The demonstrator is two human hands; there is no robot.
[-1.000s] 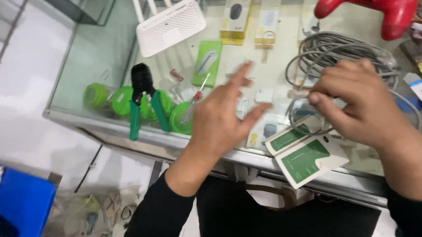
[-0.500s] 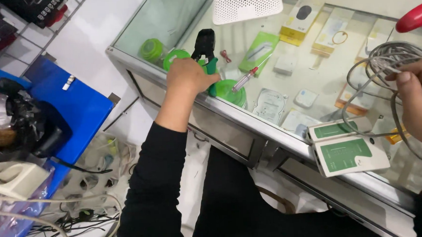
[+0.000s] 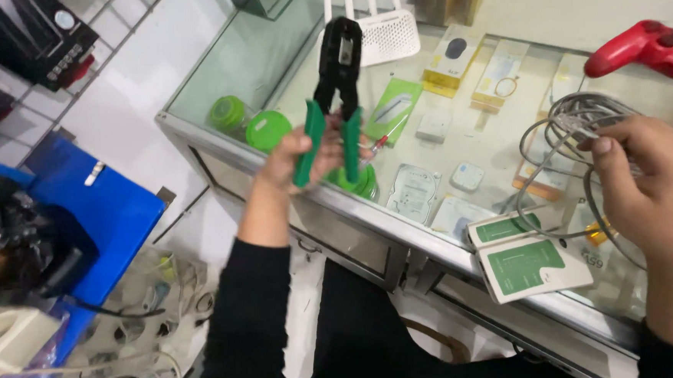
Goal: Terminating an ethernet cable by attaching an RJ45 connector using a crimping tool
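Hands: left hand (image 3: 298, 154) clenched around the green plastic handles of a black-headed crimping tool (image 3: 335, 97), held upright above the glass surface (image 3: 495, 138), head toward 12 o'clock. Right hand (image 3: 651, 188), at 3 o'clock from the tool, pinches the free end of a coiled grey network cable (image 3: 559, 123), the rest of the coil resting on the surface.

Progress, judged: tool and cable are both in hand but well apart; the cable end is not in the tool's head, so no crimp is made yet.

Surroundings: green-and-white cable tester, two pieces (image 3: 528, 252), at 5 o'clock; green round tape rolls (image 3: 268, 127) at 9 o'clock; white router (image 3: 386, 33) at 12 o'clock; red game controller (image 3: 644, 46) at 2 o'clock.
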